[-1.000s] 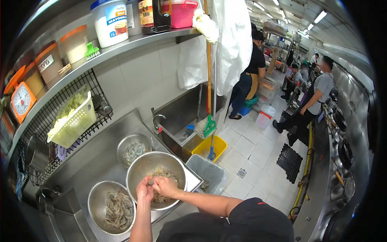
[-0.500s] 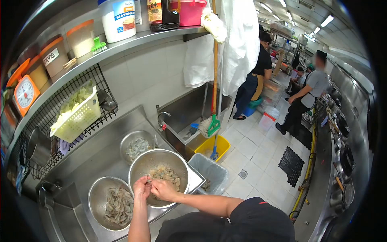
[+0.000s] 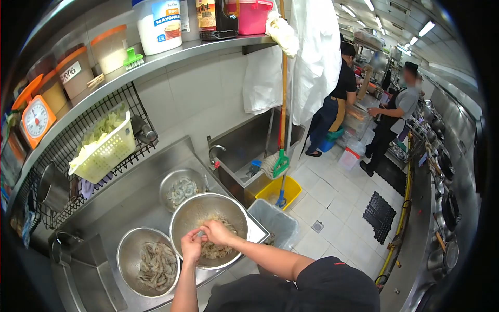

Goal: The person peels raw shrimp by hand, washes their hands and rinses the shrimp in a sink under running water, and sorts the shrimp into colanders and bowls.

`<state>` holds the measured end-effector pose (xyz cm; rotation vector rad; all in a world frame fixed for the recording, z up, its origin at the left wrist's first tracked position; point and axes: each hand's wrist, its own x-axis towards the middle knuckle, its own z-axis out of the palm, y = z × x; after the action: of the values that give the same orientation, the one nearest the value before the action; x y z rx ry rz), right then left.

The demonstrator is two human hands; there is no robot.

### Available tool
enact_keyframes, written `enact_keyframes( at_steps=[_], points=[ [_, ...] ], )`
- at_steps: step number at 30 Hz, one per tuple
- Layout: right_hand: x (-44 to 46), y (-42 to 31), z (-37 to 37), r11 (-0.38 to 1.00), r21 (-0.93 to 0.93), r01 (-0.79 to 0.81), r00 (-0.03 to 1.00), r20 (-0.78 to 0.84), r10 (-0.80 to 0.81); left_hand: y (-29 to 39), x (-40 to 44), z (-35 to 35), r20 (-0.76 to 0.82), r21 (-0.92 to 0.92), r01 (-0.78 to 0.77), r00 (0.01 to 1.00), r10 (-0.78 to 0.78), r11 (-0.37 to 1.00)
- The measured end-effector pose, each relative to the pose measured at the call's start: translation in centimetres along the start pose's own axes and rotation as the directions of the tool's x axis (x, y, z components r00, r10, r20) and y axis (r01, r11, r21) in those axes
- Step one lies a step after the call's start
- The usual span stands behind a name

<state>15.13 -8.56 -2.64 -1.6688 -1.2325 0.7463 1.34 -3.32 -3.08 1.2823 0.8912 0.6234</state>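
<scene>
My left hand (image 3: 192, 244) and my right hand (image 3: 217, 234) meet over the large steel bowl (image 3: 187, 211), fingers pinched together. Between them is a small greyish piece that looks like a shrimp (image 3: 201, 233), mostly hidden by the fingers. Shrimp shells and bits (image 3: 222, 248) lie in the large bowl beneath. To the left, a second steel bowl (image 3: 127, 249) holds many whole grey shrimp (image 3: 156, 265). Behind the large bowl, a smaller steel bowl (image 3: 167, 183) contains paler, peeled-looking shrimp (image 3: 182, 190).
A steel sink (image 3: 236, 156) with a faucet stands behind the counter (image 3: 140, 182). A grey lined bin (image 3: 283, 223), a yellow bucket (image 3: 293, 192) and mops are right of it. Above hangs a shelf (image 3: 182, 52) with containers. Two people (image 3: 397, 109) (image 3: 338, 99) stand farther back.
The whole view has shifted slightly, with the fixed things now farther right. My hands stay together over the large bowl, fingers moved a little. The person in grey has turned toward the back table.
</scene>
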Motion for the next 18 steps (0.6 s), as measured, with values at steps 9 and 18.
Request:
enact_keyframes(
  at_steps=[9,18],
  points=[
    [0.1,0.1,0.1,0.940,0.341,0.029,0.999,0.018,-0.038,1.7,-0.5,0.2,-0.042,-0.065,-0.086,0.996,0.083,0.994],
    [0.9,0.6,-1.8,0.965,0.216,0.151,0.988,0.004,-0.156,1.7,-0.7,2.8,-0.122,0.257,-0.213,0.960,0.250,0.943]
  ],
)
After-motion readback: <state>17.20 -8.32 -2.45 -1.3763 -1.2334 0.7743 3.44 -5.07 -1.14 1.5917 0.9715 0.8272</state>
